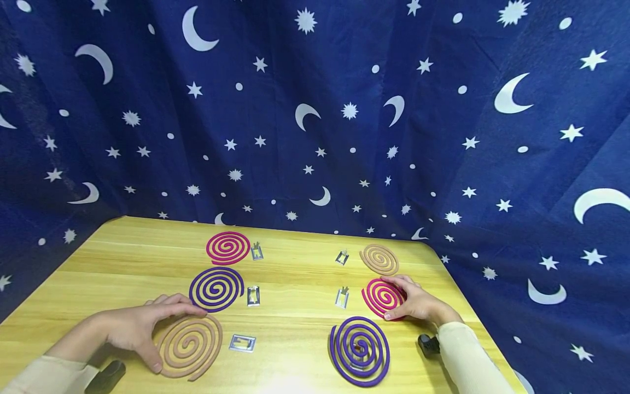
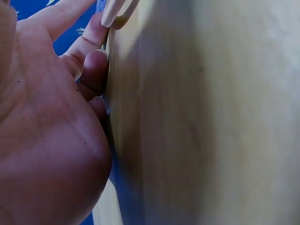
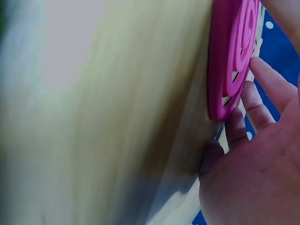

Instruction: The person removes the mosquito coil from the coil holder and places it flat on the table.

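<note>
My left hand (image 1: 135,326) spans a tan spiral mosquito coil (image 1: 188,342), thumb at its near edge and forefinger at its far edge. In the left wrist view, only a bit of the tan coil (image 2: 112,13) shows, by the fingers. On the right, my right hand (image 1: 415,301) holds a pink coil (image 1: 385,296) by its rim, thumb on the near side and fingers on the far side. The right wrist view shows fingertips against the edge of the pink coil (image 3: 217,70). A purple coil (image 1: 361,345) lies over a small metal stand, nearer me.
Behind the left coil are a purple coil (image 1: 216,290) and a pink coil (image 1: 228,247). Another tan coil (image 1: 379,259) lies at the back right. Several small metal stands (image 1: 242,343) sit beside the coils on the wooden table (image 1: 295,273). A starry blue curtain (image 1: 275,109) hangs behind.
</note>
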The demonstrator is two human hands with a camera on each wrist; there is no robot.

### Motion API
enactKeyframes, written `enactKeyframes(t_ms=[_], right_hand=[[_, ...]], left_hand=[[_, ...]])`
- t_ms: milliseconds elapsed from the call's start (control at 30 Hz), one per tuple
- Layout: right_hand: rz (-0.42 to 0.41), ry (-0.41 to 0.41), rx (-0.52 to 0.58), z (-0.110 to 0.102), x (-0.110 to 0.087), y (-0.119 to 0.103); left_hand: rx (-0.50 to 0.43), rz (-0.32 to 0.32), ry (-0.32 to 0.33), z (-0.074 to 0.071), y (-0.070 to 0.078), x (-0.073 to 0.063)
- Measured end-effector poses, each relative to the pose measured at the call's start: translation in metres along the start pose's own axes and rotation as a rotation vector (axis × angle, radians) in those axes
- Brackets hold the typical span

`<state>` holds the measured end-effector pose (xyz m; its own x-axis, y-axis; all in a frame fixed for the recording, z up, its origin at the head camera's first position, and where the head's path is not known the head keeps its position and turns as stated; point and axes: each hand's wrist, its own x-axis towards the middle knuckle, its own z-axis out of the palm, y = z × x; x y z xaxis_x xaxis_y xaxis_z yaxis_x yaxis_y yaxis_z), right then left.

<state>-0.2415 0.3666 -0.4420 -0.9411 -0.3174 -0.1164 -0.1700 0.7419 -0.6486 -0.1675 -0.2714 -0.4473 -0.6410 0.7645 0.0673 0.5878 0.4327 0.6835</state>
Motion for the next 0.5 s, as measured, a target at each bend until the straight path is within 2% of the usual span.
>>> enactKeyframes(t_ms=[300,500], right_hand=[[-0.005,0.044,-0.011,-0.0022,-0.0041,0.0008],[-0.011,0.071,-0.027,-0.001,-0.0069,0.0015]], left_hand=[[0.003,-0.003,0.0,0.0007,-0.0033,-0.0002],[0.045,0.021,0.014,0.0016,-0.0045,-0.0001]])
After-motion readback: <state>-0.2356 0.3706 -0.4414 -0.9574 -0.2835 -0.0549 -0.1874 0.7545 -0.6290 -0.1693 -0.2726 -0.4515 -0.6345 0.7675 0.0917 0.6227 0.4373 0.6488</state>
